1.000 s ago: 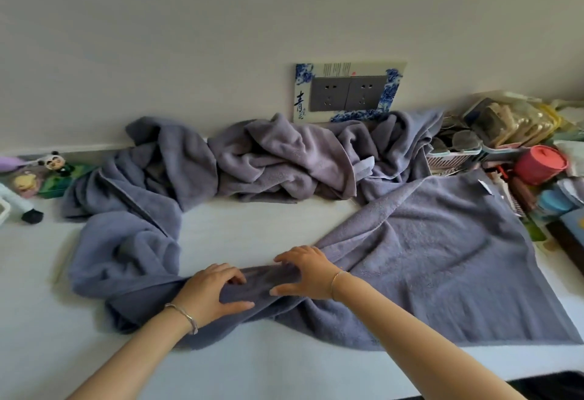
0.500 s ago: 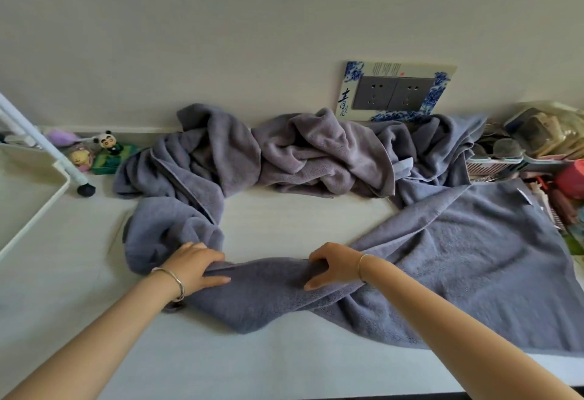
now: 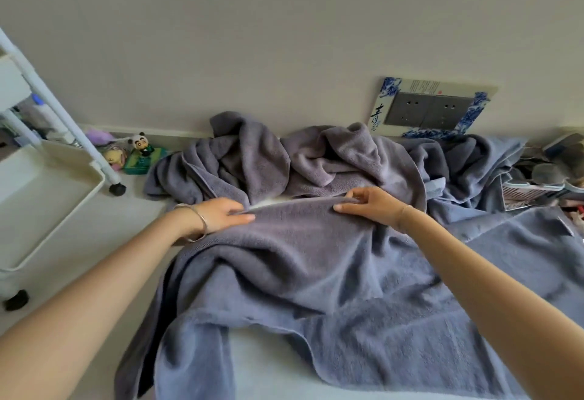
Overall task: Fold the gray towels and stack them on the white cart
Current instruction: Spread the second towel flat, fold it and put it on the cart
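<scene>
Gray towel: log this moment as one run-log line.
phase: folding | gray towel: bunched, far edge held | left hand: pinches edge | right hand: pinches edge | white cart: at left, apart from towel

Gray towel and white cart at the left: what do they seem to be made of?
The gray towel looks like soft terry cloth, probably cotton: matte, fuzzy nap, draping in loose folds. The white cart has a smooth tray with a rounded rim and slim tube posts, likely painted metal or plastic; the look leaves that open.
</scene>
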Available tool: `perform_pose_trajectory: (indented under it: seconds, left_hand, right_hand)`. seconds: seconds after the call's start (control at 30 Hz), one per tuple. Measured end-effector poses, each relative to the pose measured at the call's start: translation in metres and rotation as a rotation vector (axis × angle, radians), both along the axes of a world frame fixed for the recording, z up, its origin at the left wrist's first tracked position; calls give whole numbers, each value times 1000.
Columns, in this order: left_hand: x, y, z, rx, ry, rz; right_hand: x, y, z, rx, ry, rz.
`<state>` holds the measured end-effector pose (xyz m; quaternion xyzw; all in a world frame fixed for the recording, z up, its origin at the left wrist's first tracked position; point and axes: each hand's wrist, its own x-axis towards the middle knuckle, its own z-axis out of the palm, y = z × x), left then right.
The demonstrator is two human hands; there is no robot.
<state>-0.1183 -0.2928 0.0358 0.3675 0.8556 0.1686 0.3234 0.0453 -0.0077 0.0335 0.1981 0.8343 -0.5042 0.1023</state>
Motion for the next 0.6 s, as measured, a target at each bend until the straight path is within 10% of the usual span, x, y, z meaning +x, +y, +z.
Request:
perform_pose_trajectory:
  seconds: [0.27, 0.6]
  left_hand:
    - [-8, -49, -49, 196, 102, 390]
    - [15, -154, -87, 84, 126, 557]
  right_hand:
    - [-41, -26, -61, 374, 99, -183]
    - [-107, -184, -49, -124, 114, 308]
